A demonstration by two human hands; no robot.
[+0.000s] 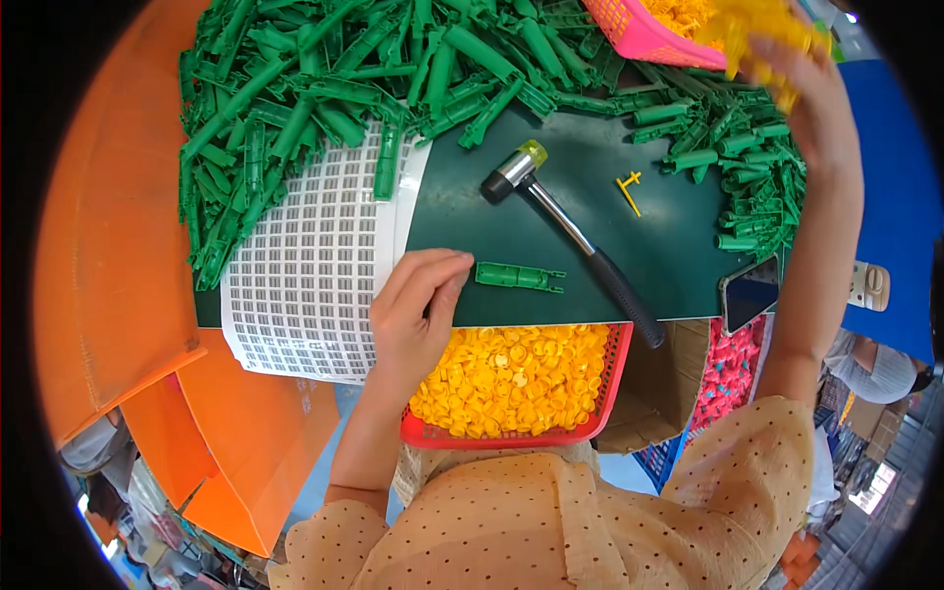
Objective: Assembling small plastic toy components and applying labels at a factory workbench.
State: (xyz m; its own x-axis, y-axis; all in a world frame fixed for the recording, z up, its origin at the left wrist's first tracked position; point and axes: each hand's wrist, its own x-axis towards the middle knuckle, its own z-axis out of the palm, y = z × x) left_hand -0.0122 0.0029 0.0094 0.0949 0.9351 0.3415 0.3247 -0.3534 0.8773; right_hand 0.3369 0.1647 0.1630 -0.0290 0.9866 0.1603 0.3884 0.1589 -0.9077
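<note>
Orange sheeting (118, 226): it stands at our far left, beside the dark table (462, 211).
Green heap (285, 88): loose trough-shaped pieces lie tangled across the table's far side, some resting on the printed sheets.
Printed sheets (305, 246): white, with rows of small dark marks, reaching past the near edge.
Left hand (405, 310): our fingers are curled, thumb and index tips close together by the single green piece; we cannot tell whether they touch it.
Red basket (425, 433): below the table edge, full of yellow caps (506, 379).
Single green piece (519, 276): flat near the table edge, apart from the heap, just right of our left fingertips.
Hammer (565, 222): aslant, head away from us, handle past the near edge, ungripped.
Pink basket (639, 44): at the far side, holding more yellow parts.
Yellow cluster (762, 29): in our right hand beside that basket; we judge the step in hand to be handling yellow parts there.
Right hand (808, 93): fingers bent around the cluster; blur hides which tips pinch. We judge the next move calls for a secure hold and clearance over the hammer.
</note>
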